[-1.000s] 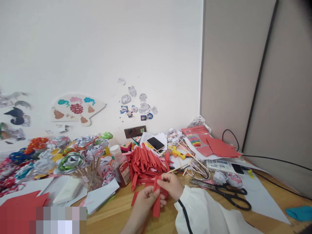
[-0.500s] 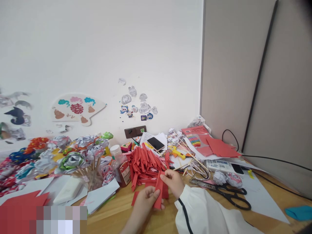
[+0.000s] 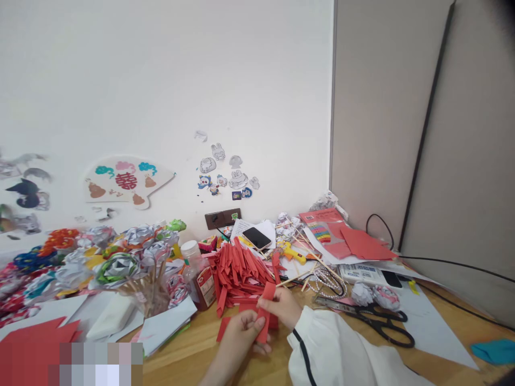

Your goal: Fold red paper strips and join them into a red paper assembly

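Between my two hands is a folded strip of red paper (image 3: 269,292), held above the tabletop. My left hand (image 3: 241,332) pinches its lower part, thumb on top and fingers underneath. My right hand (image 3: 284,306) grips the strip's upper middle between thumb and fingers. More red paper pieces (image 3: 223,328) lie on the table below and behind the hands, partly covered by them. Just beyond is a heap of folded red paper strips (image 3: 239,268).
Black-handled scissors (image 3: 382,321) lie right of my sleeve. A bottle (image 3: 200,281) of reddish liquid and a cup of sticks (image 3: 155,295) stand left. A phone (image 3: 257,237), yellow glue gun (image 3: 293,252) and red paper sheets (image 3: 366,244) lie behind. Paper flowers (image 3: 118,266) crowd the left.
My right hand has slid down along the red strip, closer to my left hand. The strip's top end now shows above the right fingers. My left hand has barely moved.
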### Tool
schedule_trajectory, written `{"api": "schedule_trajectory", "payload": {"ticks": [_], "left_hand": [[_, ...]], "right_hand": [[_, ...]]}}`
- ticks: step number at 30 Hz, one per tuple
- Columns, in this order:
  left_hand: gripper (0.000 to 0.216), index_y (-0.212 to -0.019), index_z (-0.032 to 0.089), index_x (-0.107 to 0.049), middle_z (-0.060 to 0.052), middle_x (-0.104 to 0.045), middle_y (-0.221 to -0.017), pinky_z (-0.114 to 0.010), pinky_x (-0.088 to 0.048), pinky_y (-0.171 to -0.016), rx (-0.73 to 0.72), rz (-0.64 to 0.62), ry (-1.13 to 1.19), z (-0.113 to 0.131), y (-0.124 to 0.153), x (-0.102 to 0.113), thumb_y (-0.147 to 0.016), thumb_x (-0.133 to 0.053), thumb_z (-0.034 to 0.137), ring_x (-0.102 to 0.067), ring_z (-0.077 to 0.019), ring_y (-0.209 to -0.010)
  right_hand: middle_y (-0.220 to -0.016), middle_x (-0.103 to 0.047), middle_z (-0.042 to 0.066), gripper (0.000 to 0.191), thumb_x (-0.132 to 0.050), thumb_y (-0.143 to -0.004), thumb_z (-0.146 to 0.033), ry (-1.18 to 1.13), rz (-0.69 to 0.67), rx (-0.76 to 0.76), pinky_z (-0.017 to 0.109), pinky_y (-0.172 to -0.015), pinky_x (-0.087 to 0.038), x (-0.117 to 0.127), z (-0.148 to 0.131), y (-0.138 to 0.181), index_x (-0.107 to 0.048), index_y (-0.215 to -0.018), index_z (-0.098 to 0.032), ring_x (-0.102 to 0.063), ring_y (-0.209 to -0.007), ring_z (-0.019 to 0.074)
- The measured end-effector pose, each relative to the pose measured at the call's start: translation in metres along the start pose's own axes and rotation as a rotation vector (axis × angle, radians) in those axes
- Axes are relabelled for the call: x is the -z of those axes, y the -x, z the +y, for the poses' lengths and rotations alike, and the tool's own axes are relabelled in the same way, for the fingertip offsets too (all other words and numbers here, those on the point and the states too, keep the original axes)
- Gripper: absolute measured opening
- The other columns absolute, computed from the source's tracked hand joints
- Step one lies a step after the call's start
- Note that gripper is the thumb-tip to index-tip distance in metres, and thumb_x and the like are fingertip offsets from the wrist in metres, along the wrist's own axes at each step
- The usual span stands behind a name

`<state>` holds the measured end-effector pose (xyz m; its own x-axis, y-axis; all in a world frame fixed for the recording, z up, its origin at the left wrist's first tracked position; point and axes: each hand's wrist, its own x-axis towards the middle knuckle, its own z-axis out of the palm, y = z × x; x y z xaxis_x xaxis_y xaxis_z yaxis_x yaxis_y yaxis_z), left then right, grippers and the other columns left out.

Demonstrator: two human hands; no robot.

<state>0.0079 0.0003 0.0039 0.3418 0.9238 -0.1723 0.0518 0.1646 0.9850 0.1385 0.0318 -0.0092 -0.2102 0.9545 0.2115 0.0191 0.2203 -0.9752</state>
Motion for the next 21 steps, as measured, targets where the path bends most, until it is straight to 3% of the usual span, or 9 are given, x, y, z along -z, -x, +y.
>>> {"api": "schedule_trajectory", "payload": {"ticks": [5,9,12,16,21], "left_hand": [[0.032,-0.056,0.016,-0.040,0.002,-0.058,-0.041,-0.016,-0.029,-0.029,-0.007,-0.007,-0.044,-0.002,0.000,-0.001,-0.059,-0.050,0.047,-0.049,-0.0094,-0.028],[0.033,-0.051,0.018,-0.037,0.009,-0.040,-0.021,-0.013,-0.009,-0.022,-0.027,0.025,-0.158,-0.002,0.001,0.001,-0.061,-0.047,0.047,-0.025,-0.0031,-0.014],[0.032,-0.051,0.018,-0.036,0.011,-0.035,-0.019,-0.013,-0.006,-0.021,-0.045,0.041,-0.205,-0.001,0.002,0.001,-0.063,-0.045,0.047,-0.018,-0.0021,-0.014],[0.032,-0.052,0.019,-0.035,0.010,-0.036,-0.021,-0.014,-0.007,-0.022,-0.049,0.008,-0.227,0.000,0.004,0.000,-0.065,-0.042,0.047,-0.019,-0.0024,-0.015],[0.031,-0.054,0.019,-0.035,0.010,-0.034,-0.022,-0.015,-0.008,-0.022,-0.061,-0.037,-0.272,-0.001,0.003,0.001,-0.067,-0.038,0.047,-0.019,-0.0036,-0.016]], "right_hand": [[-0.057,-0.055,0.001,0.031,-0.053,-0.060,-0.042,-0.012,0.130,0.023,0.022,-0.052,-0.035,0.008,0.006,-0.008,-0.057,-0.062,-0.012,-0.047,-0.055,0.0122],[-0.051,-0.050,-0.001,0.031,-0.046,-0.065,-0.041,0.021,0.216,0.014,0.021,-0.049,-0.033,0.014,0.009,-0.012,-0.055,-0.058,-0.013,-0.044,-0.051,0.0107],[-0.048,-0.046,-0.002,0.029,-0.045,-0.066,-0.038,0.098,0.245,0.048,0.021,-0.047,-0.031,0.018,0.006,-0.012,-0.052,-0.053,-0.013,-0.041,-0.048,0.0095],[-0.051,-0.047,-0.002,0.026,-0.043,-0.069,-0.033,0.184,0.228,0.116,0.021,-0.050,-0.032,0.020,-0.001,-0.011,-0.053,-0.055,-0.014,-0.042,-0.051,0.0100],[-0.059,-0.050,0.000,0.022,-0.042,-0.070,-0.030,0.234,0.096,0.166,0.021,-0.055,-0.034,0.022,-0.008,-0.010,-0.054,-0.064,-0.013,-0.045,-0.058,0.0110]]}}
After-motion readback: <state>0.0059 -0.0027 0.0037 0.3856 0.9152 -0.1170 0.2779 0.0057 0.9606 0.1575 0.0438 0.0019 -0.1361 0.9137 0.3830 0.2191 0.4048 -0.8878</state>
